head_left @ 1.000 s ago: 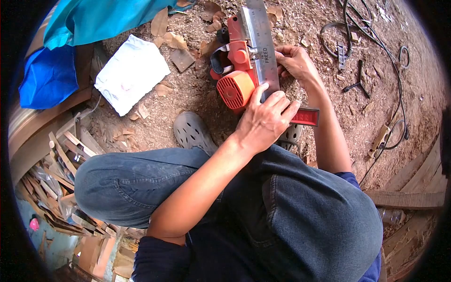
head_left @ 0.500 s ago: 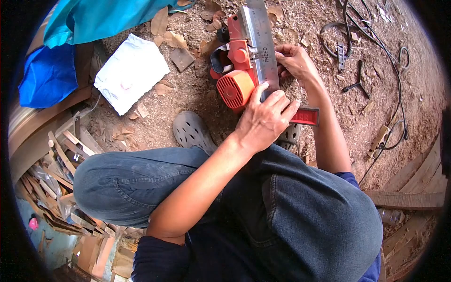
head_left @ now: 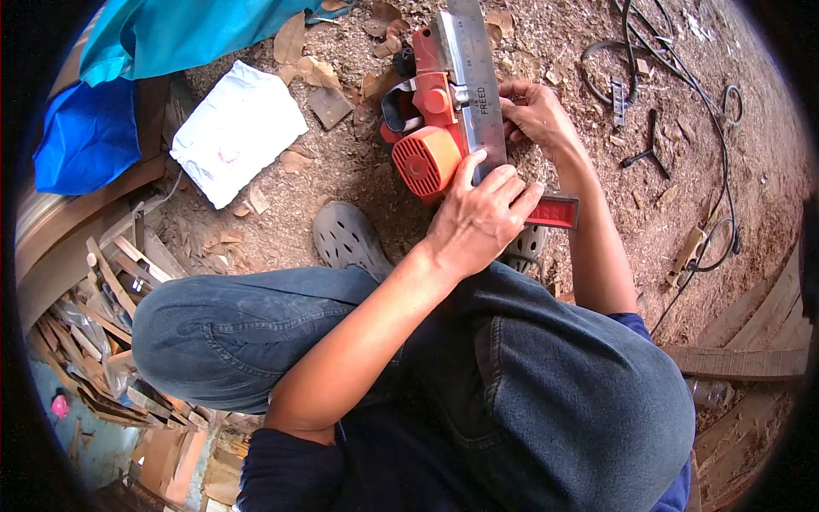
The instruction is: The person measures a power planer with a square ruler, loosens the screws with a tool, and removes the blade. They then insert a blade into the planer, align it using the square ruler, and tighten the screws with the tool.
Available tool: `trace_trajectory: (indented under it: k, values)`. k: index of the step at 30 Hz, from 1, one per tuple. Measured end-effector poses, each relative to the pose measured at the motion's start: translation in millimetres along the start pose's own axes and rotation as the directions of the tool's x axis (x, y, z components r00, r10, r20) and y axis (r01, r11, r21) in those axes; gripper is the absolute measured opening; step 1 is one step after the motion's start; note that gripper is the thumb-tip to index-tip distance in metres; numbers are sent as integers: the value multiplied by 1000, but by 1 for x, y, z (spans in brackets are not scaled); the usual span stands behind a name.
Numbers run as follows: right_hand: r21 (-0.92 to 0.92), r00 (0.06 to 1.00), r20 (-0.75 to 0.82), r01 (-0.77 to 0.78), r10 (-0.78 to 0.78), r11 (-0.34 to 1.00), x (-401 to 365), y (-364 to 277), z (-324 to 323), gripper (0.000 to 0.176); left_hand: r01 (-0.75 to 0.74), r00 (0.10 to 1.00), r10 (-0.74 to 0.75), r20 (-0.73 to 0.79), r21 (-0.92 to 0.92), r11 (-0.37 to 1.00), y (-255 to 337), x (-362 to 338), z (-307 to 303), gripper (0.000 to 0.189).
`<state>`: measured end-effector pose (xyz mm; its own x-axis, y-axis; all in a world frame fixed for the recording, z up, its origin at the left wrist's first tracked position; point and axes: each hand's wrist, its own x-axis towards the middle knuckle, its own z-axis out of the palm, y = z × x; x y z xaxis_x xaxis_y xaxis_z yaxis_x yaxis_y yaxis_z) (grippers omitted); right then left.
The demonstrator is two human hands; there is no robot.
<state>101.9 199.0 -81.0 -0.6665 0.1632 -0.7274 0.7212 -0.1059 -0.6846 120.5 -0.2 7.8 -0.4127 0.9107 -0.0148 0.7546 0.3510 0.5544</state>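
A red electric planer (head_left: 431, 102) rests on the shavings-covered ground in front of me, its metal sole facing to the right. Along that sole lies the steel blade of a try square (head_left: 483, 81), marked FREED, whose red stock (head_left: 556, 211) sticks out to the right. My left hand (head_left: 482, 209) is closed on the square near its stock, with a fingertip pressed on the blade. On the blade's right side is my right hand (head_left: 539, 119), thumb and fingers pinched together close to the planer's edge. Its fingertips are partly hidden, so what they grip cannot be seen.
A white crumpled sack (head_left: 239, 136) and a blue bag (head_left: 90, 141) lie to the left. On the right are a black cable (head_left: 725, 154) and a black T-shaped wrench (head_left: 653, 145). Wood offcuts (head_left: 102, 316) pile up at lower left; a clog (head_left: 348, 237) is near the planer.
My right thumb and fingers have shifted very slightly beside the blade. My left hand, the square and the planer stay almost where they were.
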Motion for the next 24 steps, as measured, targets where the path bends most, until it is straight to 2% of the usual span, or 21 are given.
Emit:
trace_trajectory:
  k: [9, 15, 21, 24]
  values:
    - [28, 1000, -19, -2, 2, 1000, 0, -1, 3, 27, 7, 1000, -7, -2, -15, 1000, -1, 1, -1, 63]
    - [-17, 999, -46, -25, 24, 1000, 1, -4, 3, 30, 6, 1000, -7, -5, -20, 1000, -2, 1, 1, 62]
    - [-62, 997, -55, 60, -63, 996, 15, 13, 0, 30, -9, 1000, 9, -4, -43, 999, -6, 10, 16, 60]
    - [4, 999, 1, 46, -46, 999, 13, 11, -3, 30, -11, 1000, 11, -5, -56, 998, -9, 13, 21, 59]
